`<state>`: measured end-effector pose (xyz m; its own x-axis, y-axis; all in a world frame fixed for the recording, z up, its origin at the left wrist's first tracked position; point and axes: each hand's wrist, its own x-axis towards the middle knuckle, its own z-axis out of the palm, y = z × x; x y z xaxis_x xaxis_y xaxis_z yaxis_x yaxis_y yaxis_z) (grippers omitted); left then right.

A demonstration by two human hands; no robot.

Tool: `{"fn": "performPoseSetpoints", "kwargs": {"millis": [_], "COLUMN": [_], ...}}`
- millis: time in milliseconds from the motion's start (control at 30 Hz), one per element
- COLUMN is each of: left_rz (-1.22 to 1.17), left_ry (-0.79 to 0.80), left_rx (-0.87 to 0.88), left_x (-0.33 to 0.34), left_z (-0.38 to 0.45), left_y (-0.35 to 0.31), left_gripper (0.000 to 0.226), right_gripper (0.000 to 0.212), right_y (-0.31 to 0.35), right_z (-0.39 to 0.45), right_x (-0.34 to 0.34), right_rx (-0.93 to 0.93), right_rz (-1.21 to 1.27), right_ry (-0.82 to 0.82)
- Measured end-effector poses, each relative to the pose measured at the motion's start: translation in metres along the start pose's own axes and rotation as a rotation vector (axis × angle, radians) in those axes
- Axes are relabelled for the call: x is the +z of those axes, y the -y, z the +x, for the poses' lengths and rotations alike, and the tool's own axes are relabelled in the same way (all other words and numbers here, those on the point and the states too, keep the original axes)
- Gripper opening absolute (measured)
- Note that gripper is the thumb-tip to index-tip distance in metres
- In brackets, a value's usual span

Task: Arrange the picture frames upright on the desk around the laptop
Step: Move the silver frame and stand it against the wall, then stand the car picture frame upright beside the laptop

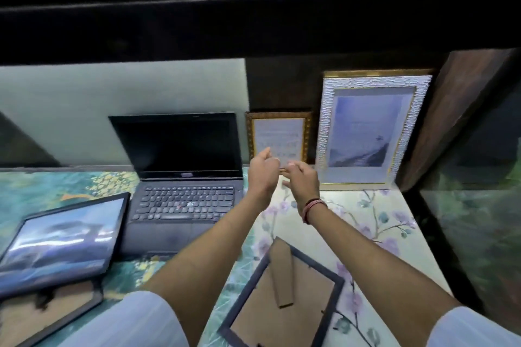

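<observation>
A small gold picture frame point(277, 132) stands upright against the back wall, just right of the open black laptop point(180, 166). My left hand point(263, 170) and my right hand point(303, 182) meet at its lower edge, fingers curled on it and hiding the bottom. To its right stands a large white textured frame point(366, 129), also upright. A dark frame point(282, 298) lies face down near the front, stand showing. At the left, a black frame point(60, 239) lies face up across another face-down frame point(42, 315).
The desk point(380, 222) has a floral cover and ends at a dark edge on the right, beside a wooden panel point(451, 121). A dark shelf point(253, 22) overhangs the back. A pale board point(112, 107) leans behind the laptop.
</observation>
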<state>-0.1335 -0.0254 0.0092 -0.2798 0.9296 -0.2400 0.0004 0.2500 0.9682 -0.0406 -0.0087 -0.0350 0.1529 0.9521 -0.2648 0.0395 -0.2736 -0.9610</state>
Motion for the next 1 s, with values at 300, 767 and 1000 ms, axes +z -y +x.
{"fn": "performPoseSetpoints", "kwargs": {"millis": [300,767,1000], "left_rz": [-0.145,0.606,0.52], "left_ry": [-0.222,-0.784,-0.719], "left_rx": [-0.03,-0.6,-0.507], "left_x": [-0.256,-0.617,-0.658], "left_z": [-0.002,-0.004,0.036], "left_y": [0.072,0.176,0.183], "left_gripper": [0.016,0.048,0.029], "right_gripper": [0.02,0.033,0.01], "right_y": [-0.008,-0.058,-0.046], "right_z": [-0.105,-0.185,-0.169], "right_x": [0.214,0.449,0.473], "right_rx": [0.052,0.118,0.109], "right_rz": [-0.035,-0.844,-0.817], "right_ry": [0.317,0.127,0.064]}}
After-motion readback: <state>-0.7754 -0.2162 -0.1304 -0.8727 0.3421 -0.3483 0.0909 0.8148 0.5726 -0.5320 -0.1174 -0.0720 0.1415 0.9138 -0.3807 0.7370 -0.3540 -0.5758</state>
